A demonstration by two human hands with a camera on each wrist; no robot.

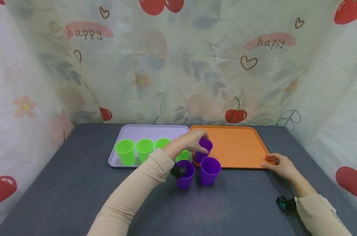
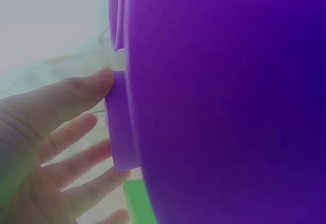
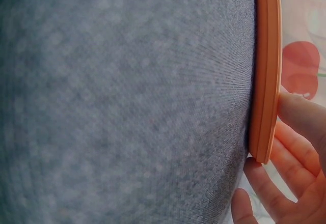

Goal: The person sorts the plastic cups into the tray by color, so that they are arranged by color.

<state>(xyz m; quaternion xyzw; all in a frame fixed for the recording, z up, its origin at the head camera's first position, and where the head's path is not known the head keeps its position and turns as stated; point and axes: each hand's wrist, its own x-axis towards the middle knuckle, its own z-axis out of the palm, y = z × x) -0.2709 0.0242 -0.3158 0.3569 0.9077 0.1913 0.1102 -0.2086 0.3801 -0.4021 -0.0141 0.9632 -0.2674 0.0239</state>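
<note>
Purple cup (image 1: 201, 157), mouth upward, long axis near-upright

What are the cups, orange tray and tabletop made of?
Purple cups and green cups: probably smooth plastic, evenly coloured and thin-rimmed. Orange tray: likely smooth plastic, its rim stepped as if moulded. Tabletop: perhaps cloth-covered, matt with fine grain.
</note>
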